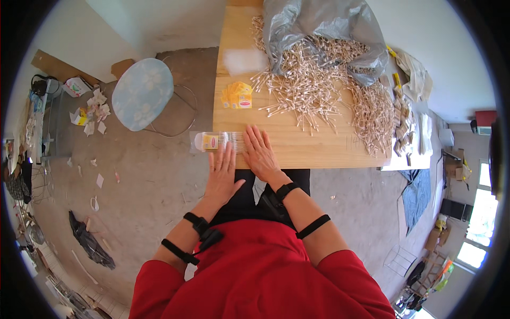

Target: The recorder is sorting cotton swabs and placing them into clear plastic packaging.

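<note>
A clear plastic packet of cotton swabs with a yellow label lies at the near left edge of the wooden table, partly overhanging it. My left hand lies flat, fingers together, with its fingertips on the packet. Beside it, my right hand rests flat on the tabletop, fingers spread, touching the packet's right end. A big loose heap of cotton swabs spreads across the table's middle, spilling from a grey plastic bag. Small yellow labels lie left of the heap.
A white cotton wad sits at the table's far left. More swab bundles line the right edge. A round stool with a pale blue floral seat stands on the concrete floor to the left, with paper scraps and a black bag.
</note>
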`<state>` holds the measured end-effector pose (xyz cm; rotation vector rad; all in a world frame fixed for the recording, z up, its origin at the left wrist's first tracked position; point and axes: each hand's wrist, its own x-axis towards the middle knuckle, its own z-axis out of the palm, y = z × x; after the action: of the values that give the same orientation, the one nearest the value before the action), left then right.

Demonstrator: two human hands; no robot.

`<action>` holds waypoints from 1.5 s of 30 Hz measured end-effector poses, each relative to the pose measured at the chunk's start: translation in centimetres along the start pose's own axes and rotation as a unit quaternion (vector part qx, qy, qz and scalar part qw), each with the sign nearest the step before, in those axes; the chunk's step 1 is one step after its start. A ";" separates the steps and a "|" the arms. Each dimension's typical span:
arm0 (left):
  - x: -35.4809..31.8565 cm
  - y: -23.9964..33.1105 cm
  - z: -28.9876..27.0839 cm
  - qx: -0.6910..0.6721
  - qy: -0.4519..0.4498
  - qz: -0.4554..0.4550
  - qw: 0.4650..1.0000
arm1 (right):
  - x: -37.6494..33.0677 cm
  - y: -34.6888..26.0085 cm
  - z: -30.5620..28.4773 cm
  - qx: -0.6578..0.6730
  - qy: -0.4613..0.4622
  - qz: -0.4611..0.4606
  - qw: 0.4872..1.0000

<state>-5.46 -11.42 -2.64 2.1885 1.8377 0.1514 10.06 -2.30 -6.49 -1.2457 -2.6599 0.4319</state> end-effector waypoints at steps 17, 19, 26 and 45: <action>1.2 0.0 1.1 0.041 0.088 0.035 0.995 | 0.1 0.0 -0.3 0.013 0.006 -0.011 1.000; 1.3 0.0 1.4 0.051 0.086 0.030 0.995 | 0.0 0.1 -0.1 0.013 0.016 -0.011 1.000; 1.4 0.0 1.3 0.049 0.098 0.036 0.993 | 0.0 0.1 0.0 0.009 0.015 -0.005 1.000; 1.5 -0.4 1.6 0.074 0.099 0.054 0.991 | 0.0 0.1 0.2 0.010 0.020 -0.007 1.000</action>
<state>-5.14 -10.15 -4.45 2.4556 1.8865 0.2718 10.05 -2.29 -6.70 -1.2171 -2.6228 0.4275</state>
